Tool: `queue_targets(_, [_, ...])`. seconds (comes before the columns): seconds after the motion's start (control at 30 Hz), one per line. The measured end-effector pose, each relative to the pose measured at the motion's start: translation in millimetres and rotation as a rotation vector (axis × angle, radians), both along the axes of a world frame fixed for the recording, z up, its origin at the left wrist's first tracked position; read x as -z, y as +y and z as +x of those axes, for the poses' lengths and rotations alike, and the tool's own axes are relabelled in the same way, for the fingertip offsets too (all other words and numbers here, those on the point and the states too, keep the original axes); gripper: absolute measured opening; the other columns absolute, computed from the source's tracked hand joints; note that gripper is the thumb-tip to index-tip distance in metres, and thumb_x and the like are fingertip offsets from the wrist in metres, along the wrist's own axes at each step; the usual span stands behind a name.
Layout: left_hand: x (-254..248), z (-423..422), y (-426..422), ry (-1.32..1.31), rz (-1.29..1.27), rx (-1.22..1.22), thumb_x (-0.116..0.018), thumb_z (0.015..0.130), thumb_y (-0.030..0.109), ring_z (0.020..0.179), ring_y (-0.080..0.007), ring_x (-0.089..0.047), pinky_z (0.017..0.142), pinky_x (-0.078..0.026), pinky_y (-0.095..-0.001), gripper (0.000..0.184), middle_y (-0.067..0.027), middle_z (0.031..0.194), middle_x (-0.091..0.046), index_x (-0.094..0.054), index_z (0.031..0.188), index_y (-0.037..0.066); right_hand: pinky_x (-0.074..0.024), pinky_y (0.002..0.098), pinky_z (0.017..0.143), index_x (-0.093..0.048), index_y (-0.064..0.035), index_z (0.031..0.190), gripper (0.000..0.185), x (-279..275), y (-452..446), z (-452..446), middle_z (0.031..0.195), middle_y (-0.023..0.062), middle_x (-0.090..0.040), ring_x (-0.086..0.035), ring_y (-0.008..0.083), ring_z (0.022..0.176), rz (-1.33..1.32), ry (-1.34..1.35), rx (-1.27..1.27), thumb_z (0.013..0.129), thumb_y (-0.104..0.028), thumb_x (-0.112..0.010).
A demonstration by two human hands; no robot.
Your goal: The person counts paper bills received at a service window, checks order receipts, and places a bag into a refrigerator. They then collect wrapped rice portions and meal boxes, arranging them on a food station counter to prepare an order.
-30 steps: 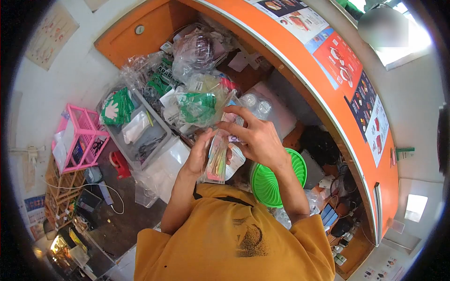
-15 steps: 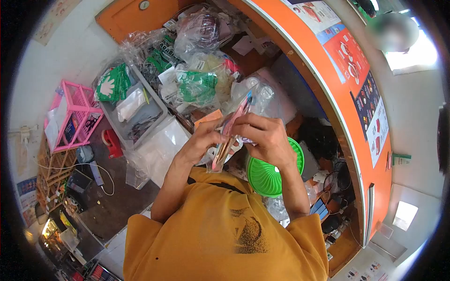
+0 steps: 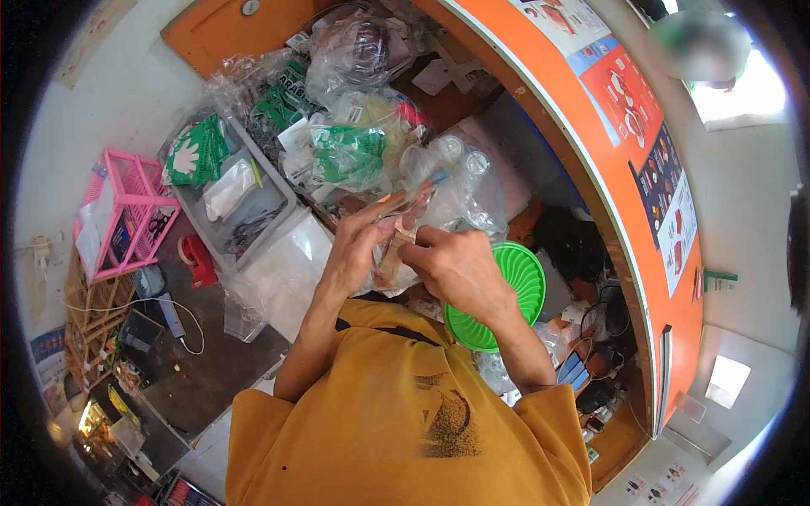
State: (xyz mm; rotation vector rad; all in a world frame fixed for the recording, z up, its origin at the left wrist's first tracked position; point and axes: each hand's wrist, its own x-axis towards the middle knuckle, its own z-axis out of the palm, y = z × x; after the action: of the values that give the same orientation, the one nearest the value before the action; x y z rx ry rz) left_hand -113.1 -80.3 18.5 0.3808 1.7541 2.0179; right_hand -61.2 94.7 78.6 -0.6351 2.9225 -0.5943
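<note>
Gripping a clear plastic pouch [image 3: 386, 271], left hand [image 3: 348, 253] and right hand [image 3: 460, 271] have fingers pinched narrow; a round green plastic piece [image 3: 523, 287] leaves little room at four o'clock.

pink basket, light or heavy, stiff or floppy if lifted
The pink basket is probably light, given its open lattice, and likely stiff, since its frame holds crisp corners. The scissors inside might shift.

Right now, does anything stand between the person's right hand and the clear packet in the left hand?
Nothing visible does: the right hand meets the clear packet, which the left hand holds. The green round item lies to one side, not between them.
</note>
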Motion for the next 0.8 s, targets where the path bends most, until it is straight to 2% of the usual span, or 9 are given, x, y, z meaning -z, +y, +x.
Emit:
queue_targets(0.2, [-4, -7, -5, 0.074, 0.014, 0.005, -0.04, 0.088, 0.02, 0.109, -0.0222, -0.06, 0.095, -0.045, -0.0318, 0.051, -0.0155, 0.123, -0.063, -0.057, 0.128, -0.007, -0.0511, 0.0376, 0.058, -0.064, -0.0071, 0.089, 0.029, -8, 16, -2, 0.09, 0.0054, -0.065, -0.063, 0.0293, 0.067, -0.349, 0.086, 0.119, 0.064, 0.007, -0.069])
queue_targets(0.27, [-3, -7, -4, 0.054, -0.026, 0.006, -0.04, 0.088, 0.021, 0.105, -0.0205, -0.061, 0.09, -0.047, -0.0312, 0.052, -0.0145, 0.119, -0.065, -0.057, 0.129, -0.006, -0.0498, 0.0342, 0.056, -0.062, -0.0054, 0.087, 0.023, 7, 16, -5, 0.089, 0.0057, -0.065, -0.064, 0.0232, 0.067, -0.519, 0.132, 0.159, 0.07, 0.006, -0.071])
queue_targets(0.4, [4, -7, -5, -0.193, 0.062, 0.099, -0.041, 0.086, 0.022, 0.093, -0.017, -0.063, 0.077, -0.051, -0.03, 0.053, -0.0127, 0.108, -0.067, -0.057, 0.13, -0.004, -0.0477, 0.0277, 0.058, -0.063, -0.0037, 0.09, 0.012, -4, 25, 3, 0.087, 0.006, -0.066, -0.062, 0.0114, 0.07, -0.795, -0.03, 0.578, 0.081, -0.001, -0.071])
queue_targets(0.43, [4, -7, -3, -0.186, 0.09, 0.071, -0.043, 0.086, 0.024, 0.083, -0.0157, -0.063, 0.07, -0.051, -0.0287, 0.054, -0.0107, 0.099, -0.069, -0.056, 0.13, -0.003, -0.0455, 0.0233, 0.06, -0.063, -0.0031, 0.092, 0.011, 1, 33, 0, 0.082, 0.0015, -0.065, -0.057, 0.0056, 0.07, -0.902, 0.097, 0.589, 0.086, -0.005, -0.072])
queue_targets(0.53, [1, -3, -4, -0.229, 0.061, 0.022, -0.043, 0.086, 0.024, 0.08, -0.0172, -0.064, 0.071, -0.052, -0.0294, 0.052, -0.0101, 0.095, -0.069, -0.057, 0.127, -0.005, -0.0455, 0.0215, 0.06, -0.062, -0.0034, 0.095, 0.019, -28, 58, -13, 0.082, -0.0005, -0.065, -0.056, 0.0055, 0.069, -1.225, 0.155, 0.799, 0.081, 0.001, -0.074])
queue_targets(0.67, [25, 2, -7, -0.373, 0.158, 0.0, -0.049, 0.082, 0.033, 0.079, -0.0192, -0.066, 0.071, -0.052, -0.0313, 0.049, -0.0116, 0.092, -0.068, -0.063, 0.11, -0.005, -0.0421, 0.0209, 0.056, -0.063, -0.0022, 0.106, 0.029, -66, 133, -32, 0.08, 0.0003, -0.065, -0.056, 0.005, 0.067, -1.051, 0.278, 0.942, 0.081, -0.007, -0.076])
queue_targets(0.7, [32, 2, -11, -0.401, 0.158, -0.008, -0.048, 0.081, 0.032, 0.079, -0.0198, -0.066, 0.071, -0.052, -0.0308, 0.048, -0.0119, 0.092, -0.069, -0.063, 0.108, -0.005, -0.0408, 0.0219, 0.058, -0.064, -0.0018, 0.106, 0.031, -72, 154, -38, 0.079, 0.0001, -0.064, -0.055, 0.0054, 0.067, -1.16, 0.231, 0.989, 0.079, -0.011, -0.077])
queue_targets(0.73, [38, 2, -14, -0.413, 0.167, -0.007, -0.048, 0.08, 0.031, 0.079, -0.0204, -0.066, 0.07, -0.053, -0.0315, 0.048, -0.0128, 0.092, -0.069, -0.063, 0.107, -0.005, -0.0375, 0.0223, 0.051, -0.065, -0.0016, 0.101, 0.028, -70, 173, -51, 0.076, -0.0004, -0.061, -0.052, 0.0051, 0.061, -1.054, 0.405, 0.941, 0.077, -0.01, -0.079])
queue_targets(0.8, [40, 1, -16, -0.417, 0.16, -0.005, -0.047, 0.08, 0.03, 0.08, -0.0225, -0.067, 0.069, -0.054, -0.0337, 0.048, -0.0152, 0.092, -0.069, -0.063, 0.107, -0.006, -0.0333, 0.023, 0.045, -0.065, -0.0022, 0.094, 0.024, -62, 215, -66, 0.072, -0.0011, -0.058, -0.048, 0.0052, 0.054, -1.014, 0.396, 0.979, 0.076, -0.01, -0.08])
